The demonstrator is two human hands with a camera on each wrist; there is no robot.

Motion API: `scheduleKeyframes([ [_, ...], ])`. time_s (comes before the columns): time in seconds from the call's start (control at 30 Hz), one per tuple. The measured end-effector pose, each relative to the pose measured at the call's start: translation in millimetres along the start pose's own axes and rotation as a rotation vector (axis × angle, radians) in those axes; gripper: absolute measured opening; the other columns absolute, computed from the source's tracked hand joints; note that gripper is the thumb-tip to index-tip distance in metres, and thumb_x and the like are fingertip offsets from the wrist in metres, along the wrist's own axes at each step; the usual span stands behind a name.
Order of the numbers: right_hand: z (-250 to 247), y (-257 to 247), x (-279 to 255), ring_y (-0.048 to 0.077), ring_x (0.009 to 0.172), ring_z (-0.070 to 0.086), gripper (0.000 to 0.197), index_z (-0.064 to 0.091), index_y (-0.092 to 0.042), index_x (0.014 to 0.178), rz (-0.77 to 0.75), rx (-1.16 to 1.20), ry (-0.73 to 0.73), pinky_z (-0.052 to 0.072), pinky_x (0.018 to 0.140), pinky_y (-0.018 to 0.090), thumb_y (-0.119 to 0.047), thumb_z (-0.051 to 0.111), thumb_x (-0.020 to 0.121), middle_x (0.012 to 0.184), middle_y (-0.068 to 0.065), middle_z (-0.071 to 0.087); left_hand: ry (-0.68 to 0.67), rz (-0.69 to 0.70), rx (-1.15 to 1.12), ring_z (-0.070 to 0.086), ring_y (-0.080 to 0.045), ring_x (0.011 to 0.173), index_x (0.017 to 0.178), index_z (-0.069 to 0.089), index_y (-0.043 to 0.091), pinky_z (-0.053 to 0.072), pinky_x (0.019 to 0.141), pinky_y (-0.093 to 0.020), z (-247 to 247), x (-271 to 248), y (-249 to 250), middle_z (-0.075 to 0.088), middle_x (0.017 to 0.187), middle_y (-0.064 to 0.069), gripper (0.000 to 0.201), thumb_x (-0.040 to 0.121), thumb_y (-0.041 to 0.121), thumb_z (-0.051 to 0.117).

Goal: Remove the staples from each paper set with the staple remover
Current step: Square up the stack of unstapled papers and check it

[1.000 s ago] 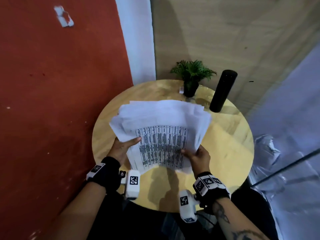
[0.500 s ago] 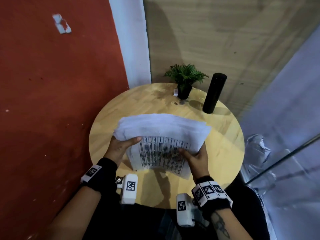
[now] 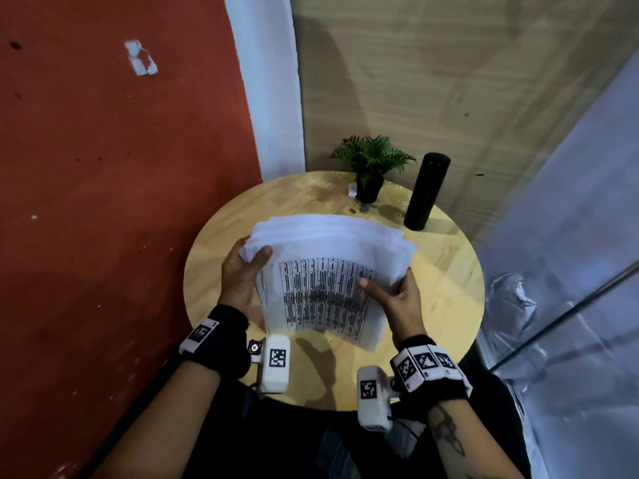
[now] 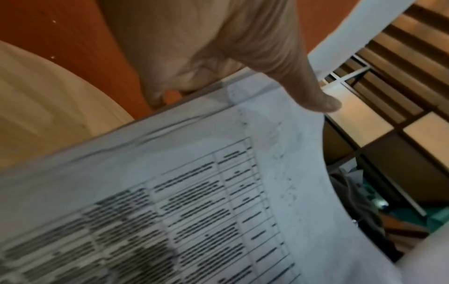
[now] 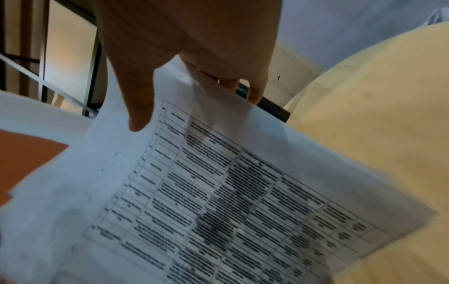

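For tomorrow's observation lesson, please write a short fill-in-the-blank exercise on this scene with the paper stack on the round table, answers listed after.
1. Both hands grip the stack of papers; the top sheet shows a printed ____.
2. The left hand has its ____ lying on top of the stack.
3. The right hand holds the stack at its ____ edge.
4. On the table, beside the potted plant, stands a tall ____ cylinder.

Missing words: table; thumb; right; black
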State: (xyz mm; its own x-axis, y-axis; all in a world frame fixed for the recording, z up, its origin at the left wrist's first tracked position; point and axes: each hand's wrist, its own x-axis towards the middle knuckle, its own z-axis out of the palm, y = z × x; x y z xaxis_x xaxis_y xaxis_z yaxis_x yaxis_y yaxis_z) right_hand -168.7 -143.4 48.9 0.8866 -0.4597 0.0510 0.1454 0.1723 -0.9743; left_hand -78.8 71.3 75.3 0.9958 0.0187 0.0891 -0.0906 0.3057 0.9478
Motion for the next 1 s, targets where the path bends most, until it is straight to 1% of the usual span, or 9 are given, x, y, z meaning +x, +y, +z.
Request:
scheduleKeyframes([
  [0.1, 7.3, -9.3, 5.8, 0.008, 0.092, 0.065, 0.058, 0.047, -0.019, 0.109, -0.020, 0.060, 0.029, 0.055, 0.078, 0.029, -0.008, 0.081, 0.063, 0.103, -0.002, 0.064, 0.202, 0.083, -0.081, 0.060, 0.006, 0.068, 0.085, 0.056, 0.019, 0.047, 0.071, -0.018, 16.2, 6.7, 7.5, 0.065, 0.073, 0.016, 0.038, 0.062, 0.038, 0.079],
  [0.23, 20.9, -8.0, 4.6, 0.020, 0.100, 0.062, 0.058, 0.054, -0.027, 0.103, -0.062, -0.011, 0.048, 0.052, 0.087, 0.039, -0.039, 0.082, 0.053, 0.110, 0.006, 0.063, 0.349, 0.113, -0.057, 0.055, 0.004, 0.064, 0.075, 0.056, 0.021, 0.045, 0.067, -0.011, 41.0, 9.1, 7.2, 0.061, 0.070, 0.014, 0.026, 0.073, 0.033, 0.079],
  [0.33, 18.4, -11.9, 6.5, 0.019, 0.101, 0.058, 0.062, 0.052, -0.027, 0.103, -0.127, -0.081, 0.077, 0.051, 0.086, 0.028, -0.053, 0.075, 0.051, 0.114, 0.008, 0.054, 0.403, 0.104, -0.013, 0.054, -0.001, 0.059, 0.069, 0.057, 0.020, 0.045, 0.062, -0.015, 41.8, 14.1, 6.7, 0.059, 0.065, 0.011, 0.022, 0.076, 0.021, 0.078],
  [0.5, 18.8, -18.0, 14.1, 0.015, 0.115, 0.046, 0.095, 0.020, -0.026, 0.139, -0.318, -0.259, 0.101, 0.039, 0.096, 0.018, -0.054, 0.067, 0.062, 0.128, 0.005, 0.043, 0.373, 0.054, 0.072, 0.053, -0.016, 0.082, 0.076, 0.054, 0.023, 0.042, 0.077, -0.029, 33.4, 21.8, 6.0, 0.058, 0.082, 0.004, 0.017, 0.071, 0.031, 0.068],
  [0.63, 24.8, -8.5, 14.2, 0.016, 0.119, 0.038, 0.078, 0.022, -0.024, 0.140, -0.562, -0.413, 0.190, 0.025, 0.096, 0.004, -0.059, 0.057, 0.080, 0.132, 0.022, 0.039, 0.292, 0.074, -0.081, 0.052, -0.013, 0.082, 0.092, 0.050, 0.022, 0.042, 0.075, -0.023, 33.6, 10.6, 9.1, 0.055, 0.085, 0.004, 0.030, 0.073, 0.041, 0.063],
  [0.77, 17.8, -4.7, 10.2, 0.002, 0.119, 0.038, 0.091, 0.014, -0.026, 0.140, -0.449, -0.303, 0.092, 0.028, 0.101, 0.008, -0.047, 0.069, 0.071, 0.133, 0.005, 0.035, -0.010, 0.145, 0.122, 0.054, -0.001, 0.094, 0.119, 0.035, 0.024, 0.046, 0.083, -0.016, 4.5, -5.6, -9.1, 0.050, 0.109, 0.005, 0.100, 0.042, 0.070, 0.078],
  [0.83, 12.1, 5.5, 4.2, -0.005, 0.110, 0.049, 0.101, 0.009, -0.018, 0.144, -0.331, -0.180, 0.051, 0.039, 0.093, 0.010, -0.027, 0.074, 0.068, 0.125, -0.001, 0.042, -0.080, 0.092, 0.254, 0.056, -0.008, 0.103, 0.118, 0.038, 0.025, 0.048, 0.090, -0.026, -10.2, -13.9, -22.9, 0.054, 0.115, 0.001, 0.096, 0.041, 0.054, 0.088],
  [0.9, 10.9, 15.8, -1.1, -0.010, 0.086, 0.056, 0.079, 0.025, -0.005, 0.137, -0.247, -0.250, 0.065, 0.043, 0.073, 0.007, -0.014, 0.063, 0.068, 0.103, -0.007, 0.053, -0.084, 0.071, 0.306, 0.061, -0.006, 0.101, 0.114, 0.046, 0.024, 0.049, 0.091, -0.034, -18.1, -16.4, -31.9, 0.061, 0.112, 0.003, 0.074, 0.051, 0.038, 0.084],
  [1.0, 19.9, 20.9, -4.7, 0.019, 0.067, 0.053, 0.041, 0.041, 0.002, 0.111, -0.208, -0.403, 0.198, 0.039, 0.062, 0.025, -0.010, 0.057, 0.075, 0.074, 0.000, 0.053, -0.029, 0.101, 0.316, 0.063, 0.000, 0.097, 0.115, 0.053, 0.020, 0.049, 0.088, -0.026, -10.2, -20.1, -32.3, 0.066, 0.110, 0.008, 0.055, 0.067, 0.026, 0.079],
])
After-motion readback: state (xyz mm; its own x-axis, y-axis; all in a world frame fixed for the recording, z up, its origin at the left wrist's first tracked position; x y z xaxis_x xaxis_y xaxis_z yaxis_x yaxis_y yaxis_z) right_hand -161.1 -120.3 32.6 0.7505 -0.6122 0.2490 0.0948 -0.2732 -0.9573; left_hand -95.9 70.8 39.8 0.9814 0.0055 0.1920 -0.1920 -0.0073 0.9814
